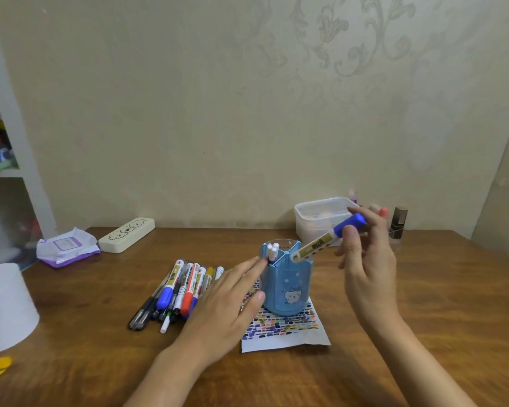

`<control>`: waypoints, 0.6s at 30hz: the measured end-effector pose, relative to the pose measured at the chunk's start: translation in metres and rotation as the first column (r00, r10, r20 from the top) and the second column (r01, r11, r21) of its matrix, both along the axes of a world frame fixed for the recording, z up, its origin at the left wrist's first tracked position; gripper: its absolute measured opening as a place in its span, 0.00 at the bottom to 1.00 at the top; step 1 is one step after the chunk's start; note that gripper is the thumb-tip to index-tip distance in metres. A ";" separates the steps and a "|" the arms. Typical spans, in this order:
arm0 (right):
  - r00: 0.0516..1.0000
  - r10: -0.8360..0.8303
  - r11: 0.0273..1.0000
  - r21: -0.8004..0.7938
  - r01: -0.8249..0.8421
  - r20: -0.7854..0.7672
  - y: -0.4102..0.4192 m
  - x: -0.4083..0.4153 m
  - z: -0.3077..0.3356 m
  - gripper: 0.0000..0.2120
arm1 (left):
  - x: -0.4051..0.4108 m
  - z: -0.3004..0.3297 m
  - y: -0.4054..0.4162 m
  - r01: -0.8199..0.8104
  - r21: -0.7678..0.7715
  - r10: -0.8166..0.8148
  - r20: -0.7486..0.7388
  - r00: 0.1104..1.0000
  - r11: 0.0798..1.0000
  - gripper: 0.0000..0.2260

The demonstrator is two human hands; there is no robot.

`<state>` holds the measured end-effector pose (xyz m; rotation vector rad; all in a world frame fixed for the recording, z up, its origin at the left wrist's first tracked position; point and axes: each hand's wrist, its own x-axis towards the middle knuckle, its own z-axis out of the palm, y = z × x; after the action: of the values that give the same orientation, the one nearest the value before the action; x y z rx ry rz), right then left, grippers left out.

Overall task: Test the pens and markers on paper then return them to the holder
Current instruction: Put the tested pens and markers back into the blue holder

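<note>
A light blue pen holder (pixel 287 284) with a cat picture stands on a paper sheet (pixel 285 330) covered in coloured ink marks. A few white pens (pixel 272 251) stand in its left compartment. My right hand (pixel 365 259) pinches a blue-capped marker (pixel 329 237) by the cap end, tilted, its lower end at the holder's right compartment rim. My left hand (pixel 227 301) lies with straight fingers against the holder's left side, fingertips near the white pens. A pile of markers and pens (pixel 178 289) lies on the table left of the holder.
The wooden table (pixel 423 318) carries a clear plastic box (pixel 321 221) and small bottles (pixel 398 220) at the back right. A cream pencil case (pixel 127 235) and a wipes pack (pixel 66 248) lie back left. A white cylinder (pixel 3 306) stands at the left edge.
</note>
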<state>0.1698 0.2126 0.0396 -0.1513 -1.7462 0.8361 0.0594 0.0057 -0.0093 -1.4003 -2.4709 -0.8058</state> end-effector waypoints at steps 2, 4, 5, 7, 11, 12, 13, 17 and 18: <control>0.999 -0.016 1.000 0.023 0.015 0.040 -0.001 -0.002 -0.002 0.11 | 0.001 0.001 0.000 -0.006 -0.013 0.006 0.013 1.000 1.000 0.23; 0.998 -0.020 0.999 0.033 0.018 0.058 -0.001 -0.004 -0.004 0.12 | 0.002 0.003 0.000 -0.010 -0.028 0.011 0.028 1.000 1.000 0.24; 0.998 -0.023 0.999 0.047 0.020 0.062 -0.001 -0.005 -0.004 0.13 | 0.002 0.004 0.000 -0.011 -0.033 0.012 0.034 0.999 0.999 0.24; 0.997 -0.036 0.995 0.090 0.029 0.074 -0.002 -0.007 -0.004 0.13 | 0.002 0.004 0.000 -0.007 -0.036 0.009 0.044 0.999 0.999 0.24; 0.989 -0.063 0.986 0.159 0.041 0.135 -0.003 -0.009 -0.006 0.12 | -0.002 0.004 -0.003 -0.010 -0.032 0.012 0.075 0.997 0.999 0.24; 0.985 -0.074 0.982 0.186 0.045 0.153 -0.004 -0.010 -0.007 0.12 | -0.002 0.004 -0.004 -0.013 -0.036 0.015 0.077 0.997 0.999 0.24; 0.981 -0.086 0.975 0.216 0.048 0.174 -0.004 -0.011 -0.008 0.12 | -0.002 0.004 -0.004 -0.017 -0.045 0.020 0.076 0.997 0.999 0.24; 0.936 -0.130 0.946 0.324 0.018 0.328 -0.005 -0.014 -0.011 0.11 | -0.009 0.004 -0.011 -0.062 -0.077 0.066 0.057 0.996 0.995 0.25; 0.921 -0.141 0.938 0.347 0.006 0.364 -0.005 -0.015 -0.012 0.11 | -0.015 0.003 -0.015 -0.100 -0.075 0.105 0.063 0.992 0.992 0.25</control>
<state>0.1551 0.2074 0.0277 -0.1568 -2.2146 0.4527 0.0447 -0.0091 -0.0062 -1.2760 -2.6225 -0.7621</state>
